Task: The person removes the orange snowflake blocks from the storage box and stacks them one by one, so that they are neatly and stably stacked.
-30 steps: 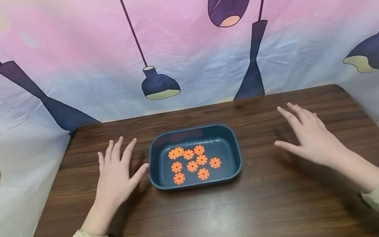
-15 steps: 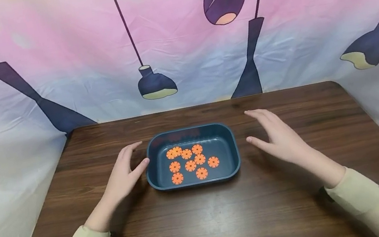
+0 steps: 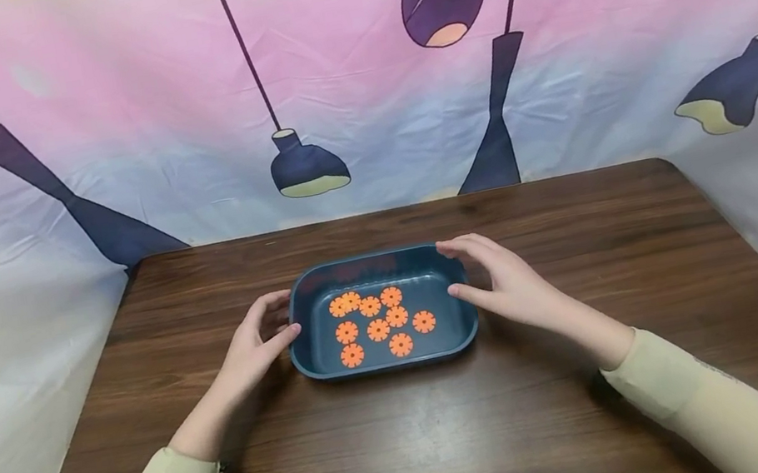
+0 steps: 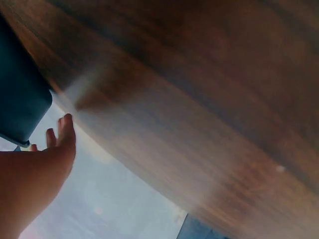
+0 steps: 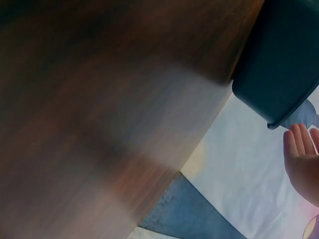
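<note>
A dark teal rectangular tray [image 3: 390,366] sits on the table, holding several flat orange notched discs [image 3: 378,330]. At its left end is my left hand [image 3: 252,339], thumb tip at the rim and fingers bent along the outside wall. In the left wrist view, the left hand's fingers [image 4: 66,130] appear apart from the tray's side [image 4: 20,94]. My right hand [image 3: 509,285] is at the right end, its thumb and forefinger over the rim. The right wrist view has the right hand's fingers [image 5: 298,142] straight, just off the tray's corner [image 5: 279,64].
Dark wood-grain tabletop [image 3: 415,441] extends around the tray on all sides. Behind it hangs a pastel cloth backdrop [image 3: 371,103] printed with dark lamps, close to the table's back edge.
My right hand has moved left from well away to the tray's right rim. The left hand has drawn its spread fingers together beside the left rim. The tray stays on the table.
</note>
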Demonstrator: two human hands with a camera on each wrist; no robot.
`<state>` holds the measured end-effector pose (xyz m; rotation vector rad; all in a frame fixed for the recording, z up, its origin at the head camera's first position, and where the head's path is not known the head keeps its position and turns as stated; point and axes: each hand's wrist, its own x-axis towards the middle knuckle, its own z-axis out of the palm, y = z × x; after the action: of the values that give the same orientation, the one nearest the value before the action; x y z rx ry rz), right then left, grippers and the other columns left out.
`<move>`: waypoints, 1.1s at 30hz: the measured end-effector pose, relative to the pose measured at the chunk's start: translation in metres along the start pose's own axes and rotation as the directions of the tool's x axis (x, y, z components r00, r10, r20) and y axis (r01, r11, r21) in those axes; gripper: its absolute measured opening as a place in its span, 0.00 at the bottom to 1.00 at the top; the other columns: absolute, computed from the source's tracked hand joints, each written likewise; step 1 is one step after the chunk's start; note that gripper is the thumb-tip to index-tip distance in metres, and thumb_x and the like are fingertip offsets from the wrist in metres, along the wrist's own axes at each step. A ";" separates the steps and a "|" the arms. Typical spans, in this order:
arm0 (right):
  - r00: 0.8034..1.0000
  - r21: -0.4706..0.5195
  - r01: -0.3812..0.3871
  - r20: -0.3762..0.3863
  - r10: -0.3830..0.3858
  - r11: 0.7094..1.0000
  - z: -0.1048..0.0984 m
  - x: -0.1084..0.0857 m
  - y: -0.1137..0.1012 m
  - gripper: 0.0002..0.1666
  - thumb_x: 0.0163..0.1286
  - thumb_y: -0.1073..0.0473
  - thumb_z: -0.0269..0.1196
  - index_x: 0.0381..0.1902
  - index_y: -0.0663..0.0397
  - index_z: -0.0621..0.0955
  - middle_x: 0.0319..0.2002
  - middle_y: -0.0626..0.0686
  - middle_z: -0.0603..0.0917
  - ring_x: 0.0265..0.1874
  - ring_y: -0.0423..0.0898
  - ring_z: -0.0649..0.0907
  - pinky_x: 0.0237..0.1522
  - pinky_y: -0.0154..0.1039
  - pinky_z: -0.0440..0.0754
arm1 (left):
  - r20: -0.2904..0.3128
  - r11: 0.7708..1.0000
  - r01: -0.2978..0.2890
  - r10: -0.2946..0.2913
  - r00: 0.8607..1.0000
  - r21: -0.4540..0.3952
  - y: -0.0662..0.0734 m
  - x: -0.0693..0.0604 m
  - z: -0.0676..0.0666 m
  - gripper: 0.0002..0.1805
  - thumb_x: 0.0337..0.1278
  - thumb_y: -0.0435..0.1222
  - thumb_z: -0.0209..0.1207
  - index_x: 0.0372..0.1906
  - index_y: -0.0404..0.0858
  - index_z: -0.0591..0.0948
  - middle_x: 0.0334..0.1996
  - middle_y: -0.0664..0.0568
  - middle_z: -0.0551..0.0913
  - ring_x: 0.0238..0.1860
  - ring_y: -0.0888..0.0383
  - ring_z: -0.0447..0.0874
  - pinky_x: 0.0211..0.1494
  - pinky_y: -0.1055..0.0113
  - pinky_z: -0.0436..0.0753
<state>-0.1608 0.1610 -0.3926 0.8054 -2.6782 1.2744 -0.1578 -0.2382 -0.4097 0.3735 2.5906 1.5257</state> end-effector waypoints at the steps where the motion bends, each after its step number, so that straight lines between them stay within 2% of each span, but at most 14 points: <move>1: 1.000 0.017 0.005 0.007 -0.005 1.000 0.001 0.002 0.000 0.35 0.72 0.62 0.72 0.74 0.59 0.75 0.68 0.58 0.80 0.69 0.55 0.80 0.72 0.54 0.78 | 0.006 1.000 0.002 -0.002 1.000 -0.024 -0.001 0.000 0.000 0.30 0.76 0.31 0.58 0.76 0.29 0.66 0.72 0.30 0.73 0.72 0.33 0.74 0.62 0.81 0.76; 2: 1.000 0.030 0.007 0.014 -0.007 1.000 0.003 0.003 -0.001 0.35 0.71 0.63 0.72 0.73 0.59 0.76 0.68 0.58 0.80 0.68 0.55 0.81 0.71 0.54 0.78 | 0.013 0.999 0.010 -0.009 1.000 -0.050 -0.002 0.000 0.000 0.30 0.76 0.31 0.58 0.76 0.29 0.66 0.72 0.30 0.72 0.71 0.33 0.74 0.61 0.84 0.75; 4: 0.999 0.056 0.012 0.032 -0.014 0.998 0.005 0.006 -0.001 0.33 0.71 0.64 0.73 0.72 0.59 0.77 0.67 0.58 0.81 0.66 0.55 0.82 0.70 0.54 0.79 | 0.030 0.994 0.026 -0.023 0.999 -0.103 -0.003 0.000 -0.001 0.31 0.75 0.30 0.58 0.77 0.28 0.65 0.72 0.29 0.71 0.69 0.41 0.77 0.60 0.84 0.76; 8: 0.996 0.087 0.031 0.079 -0.038 0.996 0.010 0.014 0.001 0.30 0.70 0.65 0.73 0.69 0.59 0.80 0.64 0.58 0.84 0.63 0.56 0.85 0.67 0.55 0.81 | 0.066 0.982 0.068 -0.058 0.996 -0.176 -0.005 -0.001 -0.003 0.33 0.75 0.30 0.58 0.79 0.29 0.62 0.74 0.28 0.69 0.63 0.65 0.78 0.59 0.81 0.78; 10: 0.993 0.093 0.037 0.105 -0.046 0.995 0.011 0.017 0.002 0.29 0.70 0.66 0.73 0.68 0.60 0.80 0.63 0.59 0.85 0.62 0.56 0.86 0.66 0.55 0.82 | 0.086 0.975 0.080 -0.063 0.994 -0.209 -0.007 -0.001 -0.002 0.34 0.76 0.30 0.57 0.80 0.29 0.60 0.76 0.28 0.66 0.60 0.72 0.76 0.59 0.81 0.78; 14: 0.985 0.090 0.042 0.163 -0.056 0.995 0.010 0.024 0.004 0.27 0.69 0.66 0.73 0.65 0.60 0.82 0.60 0.58 0.87 0.59 0.56 0.87 0.65 0.55 0.84 | 0.125 0.949 0.090 -0.054 0.991 -0.301 -0.014 0.000 -0.001 0.35 0.77 0.30 0.55 0.82 0.31 0.57 0.79 0.31 0.62 0.62 0.72 0.75 0.61 0.80 0.77; 18: 0.968 0.059 0.038 0.247 -0.051 0.998 0.010 0.032 0.003 0.24 0.68 0.67 0.73 0.62 0.60 0.84 0.56 0.56 0.89 0.56 0.54 0.88 0.61 0.54 0.86 | 0.153 0.908 0.087 -0.025 0.988 -0.410 -0.023 0.003 0.000 0.35 0.77 0.29 0.55 0.82 0.35 0.58 0.76 0.43 0.66 0.66 0.69 0.75 0.64 0.78 0.77; 21: 0.945 0.031 0.047 0.323 -0.055 0.998 0.011 0.040 0.002 0.23 0.68 0.68 0.73 0.60 0.60 0.85 0.53 0.55 0.89 0.52 0.53 0.88 0.58 0.52 0.87 | 0.184 0.884 0.083 0.004 0.983 -0.461 -0.029 0.004 0.001 0.35 0.76 0.27 0.53 0.82 0.39 0.58 0.73 0.55 0.68 0.68 0.67 0.73 0.66 0.78 0.75; 23: 0.925 0.020 0.058 0.375 -0.061 0.998 0.012 0.046 0.001 0.22 0.67 0.69 0.74 0.59 0.60 0.86 0.51 0.54 0.89 0.50 0.52 0.88 0.56 0.49 0.88 | 0.203 0.876 0.084 0.016 0.979 -0.476 -0.033 0.004 0.001 0.36 0.75 0.27 0.52 0.82 0.40 0.58 0.72 0.59 0.68 0.69 0.67 0.72 0.67 0.78 0.74; 33: 0.807 -0.065 0.077 0.590 -0.024 0.995 0.019 0.073 -0.004 0.19 0.65 0.72 0.74 0.53 0.57 0.87 0.47 0.52 0.88 0.45 0.44 0.86 0.53 0.38 0.86 | 0.224 0.871 0.116 -0.007 0.975 -0.477 -0.037 0.005 0.001 0.37 0.75 0.28 0.52 0.83 0.41 0.56 0.73 0.59 0.66 0.71 0.68 0.69 0.68 0.78 0.72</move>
<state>-0.2185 0.1137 -0.3820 1.4589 -3.1048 1.0035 -0.1675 -0.2530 -0.4424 0.3683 1.9413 1.9168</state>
